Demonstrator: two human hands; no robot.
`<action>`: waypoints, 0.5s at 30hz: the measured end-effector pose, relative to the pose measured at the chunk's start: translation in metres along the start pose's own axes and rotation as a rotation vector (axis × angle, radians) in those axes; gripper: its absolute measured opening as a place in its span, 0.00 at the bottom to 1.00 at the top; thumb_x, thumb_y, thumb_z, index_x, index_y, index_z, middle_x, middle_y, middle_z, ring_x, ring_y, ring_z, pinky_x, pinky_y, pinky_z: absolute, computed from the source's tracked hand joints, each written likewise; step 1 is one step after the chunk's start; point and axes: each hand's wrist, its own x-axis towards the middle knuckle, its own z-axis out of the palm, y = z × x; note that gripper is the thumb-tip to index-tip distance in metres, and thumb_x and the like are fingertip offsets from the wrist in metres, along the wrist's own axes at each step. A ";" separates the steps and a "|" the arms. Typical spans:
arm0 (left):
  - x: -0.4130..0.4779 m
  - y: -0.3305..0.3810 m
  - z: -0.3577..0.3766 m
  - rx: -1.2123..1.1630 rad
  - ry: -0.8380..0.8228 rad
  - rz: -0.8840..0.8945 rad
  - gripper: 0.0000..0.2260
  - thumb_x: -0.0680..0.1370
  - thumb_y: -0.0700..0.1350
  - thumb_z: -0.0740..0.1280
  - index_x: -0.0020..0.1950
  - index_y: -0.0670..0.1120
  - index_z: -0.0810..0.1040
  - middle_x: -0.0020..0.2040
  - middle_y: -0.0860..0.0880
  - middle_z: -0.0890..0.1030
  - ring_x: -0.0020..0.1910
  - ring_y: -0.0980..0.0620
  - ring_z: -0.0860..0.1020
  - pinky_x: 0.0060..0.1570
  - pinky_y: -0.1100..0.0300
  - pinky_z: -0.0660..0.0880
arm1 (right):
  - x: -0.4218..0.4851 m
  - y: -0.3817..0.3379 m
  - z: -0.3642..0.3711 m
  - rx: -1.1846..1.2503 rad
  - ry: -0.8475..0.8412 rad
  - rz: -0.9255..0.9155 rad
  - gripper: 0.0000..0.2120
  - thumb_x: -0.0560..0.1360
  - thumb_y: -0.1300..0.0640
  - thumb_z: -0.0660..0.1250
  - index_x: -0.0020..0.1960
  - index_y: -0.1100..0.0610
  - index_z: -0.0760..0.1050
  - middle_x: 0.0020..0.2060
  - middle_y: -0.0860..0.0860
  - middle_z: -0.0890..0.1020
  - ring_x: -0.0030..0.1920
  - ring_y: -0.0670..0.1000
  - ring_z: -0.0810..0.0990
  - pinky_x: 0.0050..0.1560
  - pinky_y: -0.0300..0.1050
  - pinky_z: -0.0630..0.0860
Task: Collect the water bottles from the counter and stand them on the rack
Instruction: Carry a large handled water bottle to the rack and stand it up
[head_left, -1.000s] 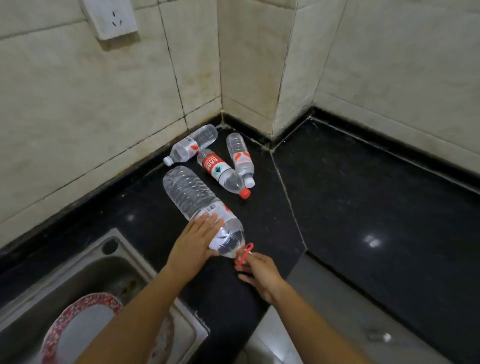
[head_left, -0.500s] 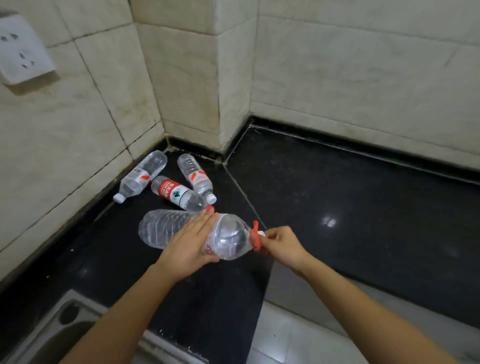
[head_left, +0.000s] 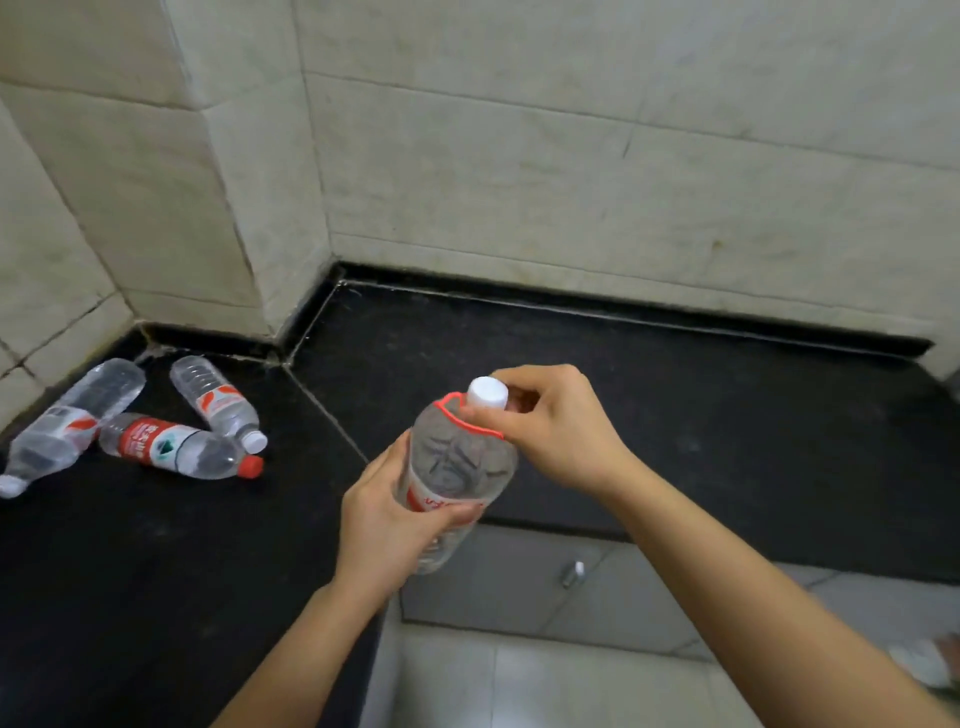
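Centre frame: left hand (head_left: 384, 525) wraps the large bottle (head_left: 457, 467) body; right hand (head_left: 550, 426) pinches its neck. Recommend carrying it upright, both grips firm.

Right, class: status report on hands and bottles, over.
Left hand grips large bottle, right hand holds its neck. Held upright, off counter. Three small bottles lie there. No rack in view.

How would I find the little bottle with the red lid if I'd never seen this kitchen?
Look at the black counter, at its left end below the tiled wall corner, where three small bottles lie on their sides. Take the middle bottle, cap pointing right. It alone has a red cap and a wide red label; its two neighbours have white caps.
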 end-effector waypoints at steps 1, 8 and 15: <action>-0.004 0.012 0.020 -0.063 -0.019 -0.014 0.37 0.54 0.54 0.80 0.62 0.58 0.76 0.55 0.60 0.81 0.56 0.63 0.78 0.57 0.56 0.77 | -0.006 0.000 -0.016 -0.027 0.015 -0.002 0.15 0.70 0.51 0.75 0.37 0.64 0.79 0.26 0.53 0.69 0.30 0.43 0.62 0.31 0.41 0.60; -0.027 0.097 0.199 -0.196 -0.264 0.034 0.36 0.55 0.54 0.82 0.62 0.57 0.76 0.54 0.59 0.82 0.54 0.64 0.79 0.57 0.57 0.77 | -0.097 0.053 -0.193 -0.053 0.246 0.110 0.12 0.68 0.52 0.77 0.38 0.61 0.83 0.25 0.47 0.70 0.31 0.43 0.65 0.32 0.41 0.63; -0.077 0.197 0.379 -0.298 -0.507 0.101 0.32 0.59 0.46 0.82 0.60 0.57 0.77 0.49 0.60 0.84 0.50 0.62 0.81 0.54 0.56 0.79 | -0.210 0.106 -0.365 -0.169 0.423 0.179 0.09 0.69 0.52 0.76 0.38 0.57 0.84 0.24 0.48 0.74 0.29 0.43 0.67 0.31 0.41 0.66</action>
